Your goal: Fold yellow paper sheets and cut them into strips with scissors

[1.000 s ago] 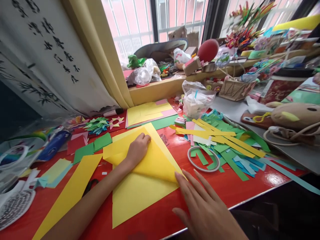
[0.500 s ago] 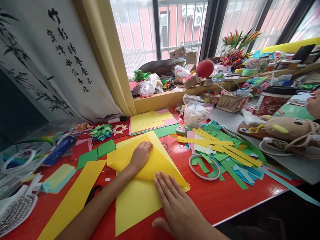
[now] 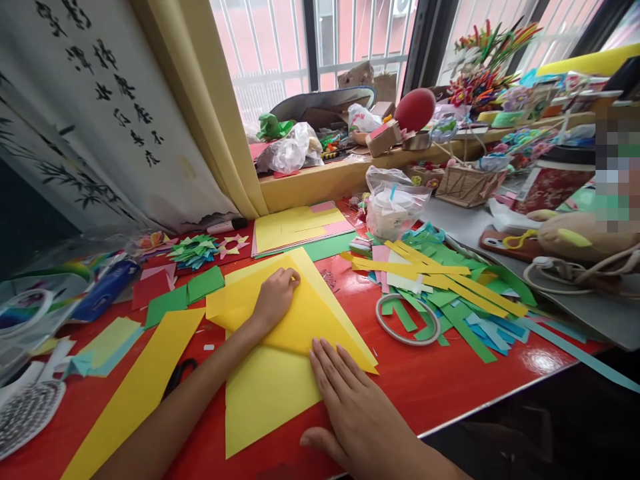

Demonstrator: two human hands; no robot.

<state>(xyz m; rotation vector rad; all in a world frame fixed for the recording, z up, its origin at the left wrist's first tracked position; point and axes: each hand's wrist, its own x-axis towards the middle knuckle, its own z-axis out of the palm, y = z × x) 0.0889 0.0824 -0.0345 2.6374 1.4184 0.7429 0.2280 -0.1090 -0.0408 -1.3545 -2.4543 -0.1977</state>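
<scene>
A deep-yellow sheet of paper [image 3: 273, 330] lies folded over at a slant, on top of a paler yellow sheet [image 3: 265, 400]. My left hand [image 3: 275, 297] is closed, its curled fingers on the upper part of the folded paper; what is under the fingertips is hidden. Flat on the lower right of the fold lies my right hand [image 3: 353, 410], fingers stretched out and thumb apart. Beside my left forearm is a long yellow strip [image 3: 135, 387], with the black handle of a tool [image 3: 180, 375] partly showing near it.
On the red table [image 3: 380, 407], a roll of tape [image 3: 434, 335] borders a heap of coloured paper strips [image 3: 450, 287]. Green papers [image 3: 167, 305] lie at left, a paper stack [image 3: 295, 229] behind. A bagged cup [image 3: 393, 210] stands farther back.
The view has tilted down slightly, so the scene sits higher. Both hands keep nearly the same places on the folded paper.
</scene>
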